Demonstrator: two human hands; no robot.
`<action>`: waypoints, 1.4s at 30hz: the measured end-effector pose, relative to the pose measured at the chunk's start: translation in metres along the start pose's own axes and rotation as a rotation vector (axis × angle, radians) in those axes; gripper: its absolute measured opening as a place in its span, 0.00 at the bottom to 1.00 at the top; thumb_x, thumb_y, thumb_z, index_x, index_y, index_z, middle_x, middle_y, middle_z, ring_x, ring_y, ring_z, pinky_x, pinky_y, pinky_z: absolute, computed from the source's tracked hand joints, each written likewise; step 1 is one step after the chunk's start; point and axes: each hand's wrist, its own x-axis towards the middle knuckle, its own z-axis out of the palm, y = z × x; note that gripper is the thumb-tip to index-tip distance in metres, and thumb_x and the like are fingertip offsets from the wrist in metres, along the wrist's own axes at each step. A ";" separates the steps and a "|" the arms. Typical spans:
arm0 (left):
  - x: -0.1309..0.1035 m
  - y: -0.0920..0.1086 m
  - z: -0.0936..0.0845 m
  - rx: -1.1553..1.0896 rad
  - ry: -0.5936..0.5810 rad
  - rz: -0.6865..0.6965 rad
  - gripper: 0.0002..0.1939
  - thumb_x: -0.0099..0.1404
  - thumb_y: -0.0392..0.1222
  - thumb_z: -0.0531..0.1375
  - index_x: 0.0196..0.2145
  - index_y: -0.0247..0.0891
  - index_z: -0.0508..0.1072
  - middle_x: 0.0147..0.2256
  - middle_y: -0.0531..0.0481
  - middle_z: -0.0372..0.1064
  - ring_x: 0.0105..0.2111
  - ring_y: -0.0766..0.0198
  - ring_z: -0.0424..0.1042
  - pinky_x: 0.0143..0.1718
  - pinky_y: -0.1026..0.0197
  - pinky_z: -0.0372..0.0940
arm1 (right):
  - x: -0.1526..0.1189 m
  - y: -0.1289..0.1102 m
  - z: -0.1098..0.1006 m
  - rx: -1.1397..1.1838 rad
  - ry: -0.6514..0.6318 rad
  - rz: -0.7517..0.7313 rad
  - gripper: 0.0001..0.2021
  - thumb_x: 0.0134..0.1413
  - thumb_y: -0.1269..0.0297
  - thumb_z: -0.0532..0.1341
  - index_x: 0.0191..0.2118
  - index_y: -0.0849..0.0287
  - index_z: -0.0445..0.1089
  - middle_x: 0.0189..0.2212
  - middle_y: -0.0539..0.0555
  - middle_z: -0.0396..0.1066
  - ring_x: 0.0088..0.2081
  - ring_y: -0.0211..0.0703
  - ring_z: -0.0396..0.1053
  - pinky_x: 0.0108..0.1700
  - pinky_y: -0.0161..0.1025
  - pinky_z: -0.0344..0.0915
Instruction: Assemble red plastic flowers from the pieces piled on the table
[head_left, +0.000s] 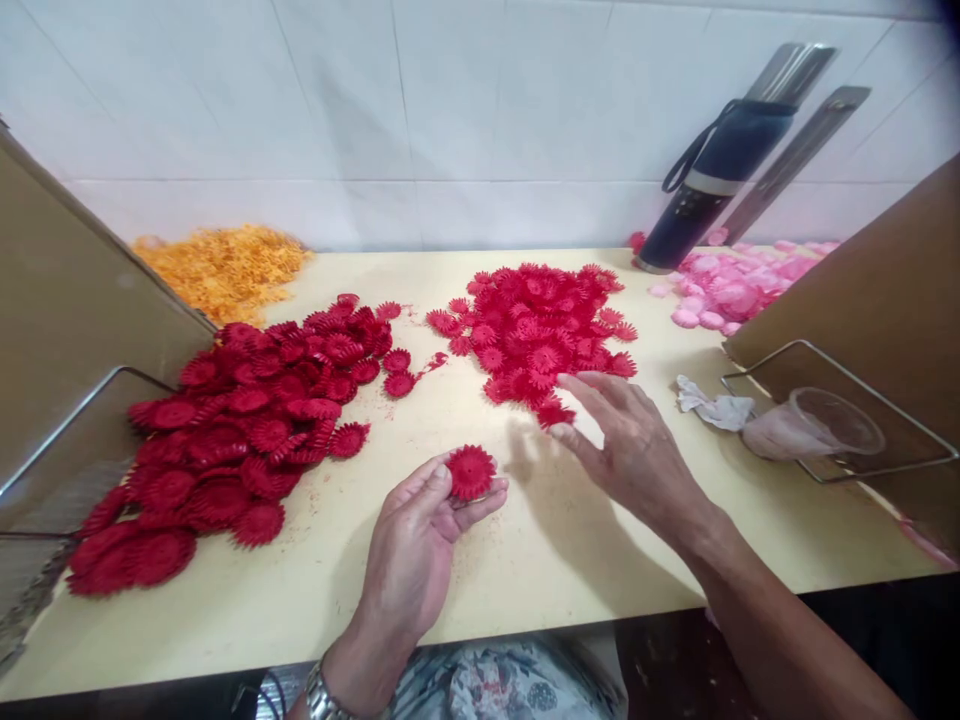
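Note:
My left hand (420,530), near the front of the table, holds a round red ruffled paper-like flower piece (471,472), its thumb on the edge and its fingers underneath. My right hand (626,440) reaches to the front edge of the middle pile of crimson flower pieces (540,320). Its thumb and forefinger are apart around one red piece (553,412); the thumb tip is at that piece's rim, and no firm grip shows. To the left lies a larger heap of darker red flower pieces (247,430), some of them stacked.
Orange shredded petals (225,265) lie at the back left and pink petals (742,285) at the back right. A dark blue flask (697,200) stands by the tiled wall. Cardboard sides (885,330) flank the table. A clear plastic cup (795,430) and crumpled tissue (716,405) lie at right.

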 end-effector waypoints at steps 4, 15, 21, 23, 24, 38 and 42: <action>-0.002 -0.008 0.003 0.013 -0.113 -0.037 0.08 0.61 0.35 0.56 0.33 0.30 0.75 0.32 0.44 0.75 0.33 0.61 0.74 0.41 0.54 0.69 | -0.003 -0.039 0.009 0.367 -0.128 -0.075 0.10 0.53 0.61 0.60 0.38 0.61 0.67 0.31 0.55 0.67 0.33 0.43 0.65 0.35 0.39 0.65; -0.004 -0.011 0.004 0.182 0.077 0.007 0.05 0.51 0.36 0.64 0.27 0.31 0.76 0.25 0.48 0.75 0.25 0.62 0.74 0.29 0.62 0.71 | -0.011 -0.037 0.020 0.496 0.031 -0.075 0.10 0.56 0.76 0.50 0.34 0.63 0.67 0.22 0.51 0.68 0.23 0.34 0.64 0.26 0.30 0.61; -0.005 -0.007 0.000 0.179 0.098 -0.024 0.06 0.51 0.36 0.64 0.28 0.30 0.75 0.27 0.46 0.75 0.28 0.61 0.75 0.34 0.59 0.71 | -0.004 0.004 0.008 -0.088 0.024 0.025 0.13 0.56 0.72 0.51 0.44 0.63 0.68 0.40 0.62 0.69 0.43 0.53 0.64 0.43 0.49 0.61; -0.006 -0.007 0.000 0.160 0.073 -0.037 0.05 0.52 0.36 0.63 0.28 0.30 0.75 0.29 0.46 0.75 0.29 0.60 0.74 0.36 0.57 0.70 | -0.004 0.000 0.003 -0.092 -0.005 0.018 0.13 0.56 0.68 0.54 0.47 0.61 0.67 0.45 0.63 0.67 0.47 0.55 0.61 0.46 0.52 0.59; -0.006 -0.007 0.001 0.149 0.052 -0.043 0.05 0.53 0.36 0.63 0.29 0.31 0.76 0.30 0.46 0.75 0.30 0.60 0.74 0.37 0.57 0.70 | -0.005 -0.006 0.002 -0.022 -0.019 0.006 0.14 0.56 0.64 0.55 0.47 0.61 0.67 0.45 0.63 0.67 0.46 0.54 0.62 0.46 0.51 0.59; -0.005 -0.020 0.005 0.254 -0.019 -0.017 0.07 0.55 0.38 0.62 0.30 0.31 0.76 0.26 0.46 0.75 0.29 0.60 0.74 0.30 0.60 0.71 | -0.020 -0.047 0.017 0.575 -0.109 -0.100 0.10 0.58 0.73 0.50 0.36 0.62 0.68 0.25 0.54 0.70 0.27 0.38 0.67 0.30 0.33 0.64; -0.002 -0.008 0.002 0.238 0.125 0.057 0.07 0.50 0.39 0.65 0.25 0.32 0.73 0.22 0.50 0.73 0.24 0.60 0.74 0.27 0.60 0.71 | -0.018 -0.025 0.011 0.408 0.068 0.036 0.11 0.57 0.74 0.49 0.38 0.62 0.68 0.25 0.52 0.70 0.25 0.37 0.67 0.29 0.33 0.65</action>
